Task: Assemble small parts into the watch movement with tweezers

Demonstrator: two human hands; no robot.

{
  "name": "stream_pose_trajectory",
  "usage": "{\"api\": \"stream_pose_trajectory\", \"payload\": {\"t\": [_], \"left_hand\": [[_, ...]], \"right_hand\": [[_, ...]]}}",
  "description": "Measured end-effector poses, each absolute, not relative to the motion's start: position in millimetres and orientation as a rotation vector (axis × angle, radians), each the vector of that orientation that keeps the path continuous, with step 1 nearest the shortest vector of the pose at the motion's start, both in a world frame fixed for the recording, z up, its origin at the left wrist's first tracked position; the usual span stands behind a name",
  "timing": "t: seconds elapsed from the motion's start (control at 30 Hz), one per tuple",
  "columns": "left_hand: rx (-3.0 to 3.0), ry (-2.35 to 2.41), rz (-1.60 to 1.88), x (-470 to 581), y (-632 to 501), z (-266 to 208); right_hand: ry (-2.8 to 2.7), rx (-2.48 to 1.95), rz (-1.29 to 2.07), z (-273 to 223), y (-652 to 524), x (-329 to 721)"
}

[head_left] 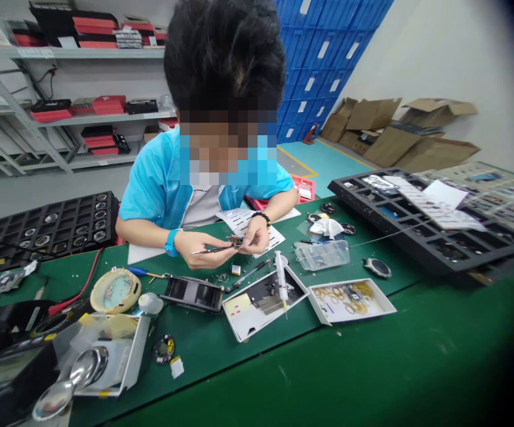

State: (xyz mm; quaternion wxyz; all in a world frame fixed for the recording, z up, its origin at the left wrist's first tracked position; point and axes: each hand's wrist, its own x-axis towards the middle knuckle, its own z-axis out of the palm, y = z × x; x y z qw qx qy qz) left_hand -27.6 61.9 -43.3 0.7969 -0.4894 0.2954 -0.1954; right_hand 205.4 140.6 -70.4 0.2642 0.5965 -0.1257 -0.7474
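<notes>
Neither my left hand nor my right hand shows in the head view. Across the green table (310, 379), a person in a blue jacket bends over the work. That person's hands (234, 243) meet around a small dark part, too small to name, with a thin dark tool, like tweezers, in one of them. In front of them lies a white box lid (239, 323) with small parts inside, and a syringe (281, 279) rests across it. Beside it is a white tray (383, 311) of yellow rings. A watch-like round device (377, 268) lies farther right.
At the left stand a round cream dish (98, 293), a small bottle (150, 303) and an open box (132, 370) with a shiny metal spoon-shaped object (54, 398). A clear plastic case (323, 255) sits mid-table. A black compartment tray (417, 237) occupies the right back.
</notes>
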Motion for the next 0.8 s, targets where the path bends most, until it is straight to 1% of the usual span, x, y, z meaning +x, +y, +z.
{"api": "stream_pose_trajectory", "payload": {"t": [0.1,0.4,0.57,0.8], "left_hand": [[-1.061,0.658,-0.428,-25.5,60.9,-40.8],[-0.904,0.807,-0.304,-20.5,59.4,-34.1],[-1.007,0.774,-0.38,-21.3,62.3,-36.2],[-1.061,0.784,-0.451,-21.8,62.6,-39.1]], "right_hand": [[-0.33,1.6,-2.039,-72.7,143.4,207.8],[-0.438,1.564,-2.032,-77.2,149.5,208.1],[-0.499,1.527,-2.018,-74.5,148.3,207.2],[-0.438,1.548,-2.056,-71.8,145.1,206.8]]}}
